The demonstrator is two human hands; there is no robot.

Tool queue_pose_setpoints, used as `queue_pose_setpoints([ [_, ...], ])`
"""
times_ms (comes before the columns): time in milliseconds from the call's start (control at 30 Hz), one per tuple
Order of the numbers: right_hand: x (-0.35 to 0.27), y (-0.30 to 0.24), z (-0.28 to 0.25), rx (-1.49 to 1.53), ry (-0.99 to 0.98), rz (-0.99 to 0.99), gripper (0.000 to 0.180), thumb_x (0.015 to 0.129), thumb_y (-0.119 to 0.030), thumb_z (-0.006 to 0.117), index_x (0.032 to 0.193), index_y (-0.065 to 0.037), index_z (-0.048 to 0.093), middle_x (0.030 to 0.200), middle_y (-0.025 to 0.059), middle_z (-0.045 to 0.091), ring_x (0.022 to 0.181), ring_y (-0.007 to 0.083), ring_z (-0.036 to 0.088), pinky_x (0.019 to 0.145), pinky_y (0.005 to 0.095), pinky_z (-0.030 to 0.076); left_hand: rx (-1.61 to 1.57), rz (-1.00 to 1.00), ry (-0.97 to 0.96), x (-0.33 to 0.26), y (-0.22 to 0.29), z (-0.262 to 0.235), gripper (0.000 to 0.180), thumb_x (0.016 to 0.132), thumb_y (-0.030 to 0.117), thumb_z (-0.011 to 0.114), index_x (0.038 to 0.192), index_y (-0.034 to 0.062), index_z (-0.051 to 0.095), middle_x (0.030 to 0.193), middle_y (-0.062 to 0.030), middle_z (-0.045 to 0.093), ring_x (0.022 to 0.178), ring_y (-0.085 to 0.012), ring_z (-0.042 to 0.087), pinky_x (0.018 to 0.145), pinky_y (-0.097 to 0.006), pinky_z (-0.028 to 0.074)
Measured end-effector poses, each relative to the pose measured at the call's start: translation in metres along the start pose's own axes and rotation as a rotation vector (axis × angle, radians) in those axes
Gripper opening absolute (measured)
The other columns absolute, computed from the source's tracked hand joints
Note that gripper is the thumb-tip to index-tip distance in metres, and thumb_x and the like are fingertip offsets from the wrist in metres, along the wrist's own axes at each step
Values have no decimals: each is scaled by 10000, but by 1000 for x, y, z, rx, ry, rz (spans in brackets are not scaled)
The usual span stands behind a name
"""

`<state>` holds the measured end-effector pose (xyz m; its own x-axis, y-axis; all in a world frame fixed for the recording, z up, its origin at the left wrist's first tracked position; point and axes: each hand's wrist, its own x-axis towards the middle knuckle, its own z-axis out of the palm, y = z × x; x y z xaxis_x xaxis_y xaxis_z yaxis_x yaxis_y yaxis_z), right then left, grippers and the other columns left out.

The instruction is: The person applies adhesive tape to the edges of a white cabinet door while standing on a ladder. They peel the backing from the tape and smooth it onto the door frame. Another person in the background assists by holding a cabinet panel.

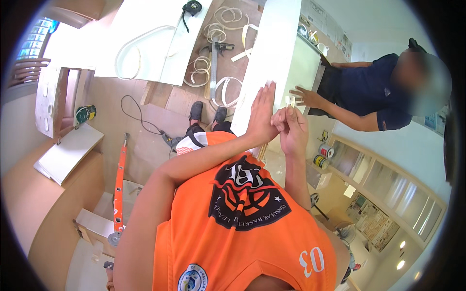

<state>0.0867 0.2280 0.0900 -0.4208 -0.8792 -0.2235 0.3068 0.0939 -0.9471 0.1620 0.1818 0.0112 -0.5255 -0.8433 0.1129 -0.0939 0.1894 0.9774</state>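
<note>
My left hand [262, 112] lies with outstretched fingers on a long white board [268, 41], its fingertips by a small whitish bit. Just to its right, my right hand [293, 130] is raised, thumb and fingers pinched on a small cream-coloured piece [290, 101] that sticks up above them. What that piece is I cannot make out. Close beyond it, a co-worker's hand [308, 98] reaches in from the right with fingers spread. Curled pale strips [228, 92] lie left of the board.
A co-worker in a dark shirt [361, 94] stands at the right. At the upper left are a white panel [145, 53] and a tape measure [192, 7]. A metal square [213, 68] lies among the strips. A corded power tool [171, 140] and an orange level [119, 186] are lower left.
</note>
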Motion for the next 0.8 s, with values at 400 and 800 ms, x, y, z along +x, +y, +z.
queue_pose_setpoints([
  [400, 20, -31, -33, -47, -111, 80, 349, 1068, -205, 519, 797, 13, 550, 690, 48, 522, 608, 118, 428, 601, 270, 366, -31, -43, -65, 5, 6, 15, 942, 776, -19, 617, 1563, -66, 102, 1602, -315, 197, 1480, -504, 194, 1207, -533, 203],
  [800, 33, -41, -19, 33, -24, -23, 376, 1068, -200, 513, 754, 5, 525, 610, 9, 413, 524, 117, 365, 537, 298, 356, -66, -120, -113, 6, 10, 9, 968, 736, -45, 574, 1570, -57, 82, 1616, -295, 164, 1502, -489, 138, 1213, -545, 176],
])
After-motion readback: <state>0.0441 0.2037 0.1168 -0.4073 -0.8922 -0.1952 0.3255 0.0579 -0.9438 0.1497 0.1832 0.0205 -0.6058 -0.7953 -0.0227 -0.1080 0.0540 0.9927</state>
